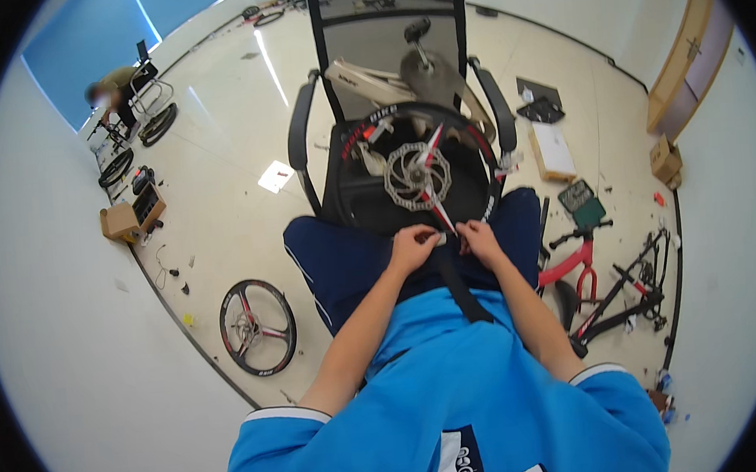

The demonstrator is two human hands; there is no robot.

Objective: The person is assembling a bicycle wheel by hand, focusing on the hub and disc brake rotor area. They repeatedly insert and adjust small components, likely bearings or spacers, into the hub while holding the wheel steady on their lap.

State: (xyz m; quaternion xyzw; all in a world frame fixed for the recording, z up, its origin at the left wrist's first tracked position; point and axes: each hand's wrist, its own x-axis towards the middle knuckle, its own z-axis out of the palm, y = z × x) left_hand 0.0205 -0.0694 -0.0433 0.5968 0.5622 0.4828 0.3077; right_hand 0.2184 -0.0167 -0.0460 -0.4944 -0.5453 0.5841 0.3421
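A black bicycle wheel (362,136) with red-and-white spokes and a silver brake disc (417,177) leans against the seat of a black office chair (386,34), its lower rim resting on my lap. My left hand (412,248) and my right hand (482,241) are close together at the wheel's lower edge. Both are pinched on a small light-coloured part (440,239) next to a spoke. Exactly what that part is I cannot make out.
A second wheel (258,327) lies on the floor at my left. A red and black bicycle frame (605,286) lies at my right, near boxes (665,161) and a flat board (553,151). A person (118,92) works with wheels at the far left wall.
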